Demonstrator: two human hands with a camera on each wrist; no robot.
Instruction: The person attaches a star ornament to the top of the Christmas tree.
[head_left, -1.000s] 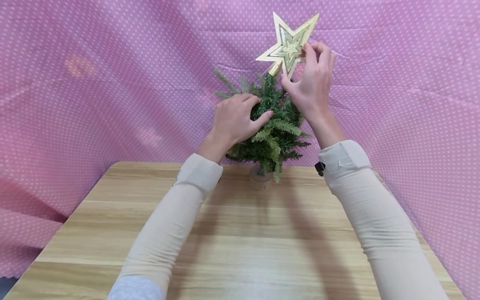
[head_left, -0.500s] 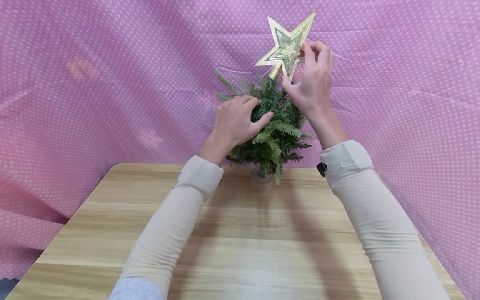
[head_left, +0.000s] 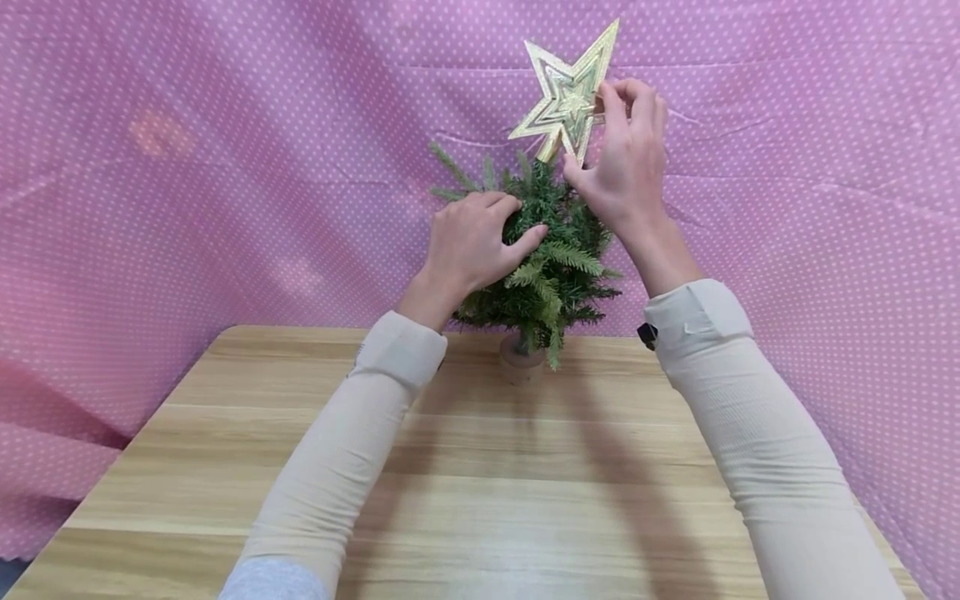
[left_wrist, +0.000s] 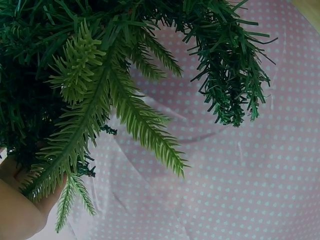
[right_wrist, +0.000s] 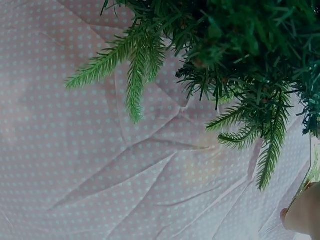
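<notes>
A small artificial Christmas tree [head_left: 566,267] stands upright near the table's back edge, on a round pale base [head_left: 521,360]. My left hand [head_left: 472,237] grips its upper left side, thumb in front and fingertips among the branches. Above the tip, a gold star topper [head_left: 573,102] leans to the right. Its short tube [head_left: 549,148] meets the top of the tree; how far it sits over the tip cannot be told. My right hand [head_left: 626,171] pinches the star's right side. Both wrist views mostly show green branches [left_wrist: 145,120], with part of each hand at a lower corner.
The light wooden table [head_left: 495,483] extends toward me under both forearms. A pink dotted cloth [head_left: 315,150] hangs close behind the tree and along both sides. Beige sleeves [head_left: 330,450] cover the arms, and a small black device [head_left: 647,335] sits at the right cuff.
The star has tilted left, its upper points shifting left while its tube stays at the treetop. My right fingers have moved slightly left with it. My left hand keeps its place on the tree.
</notes>
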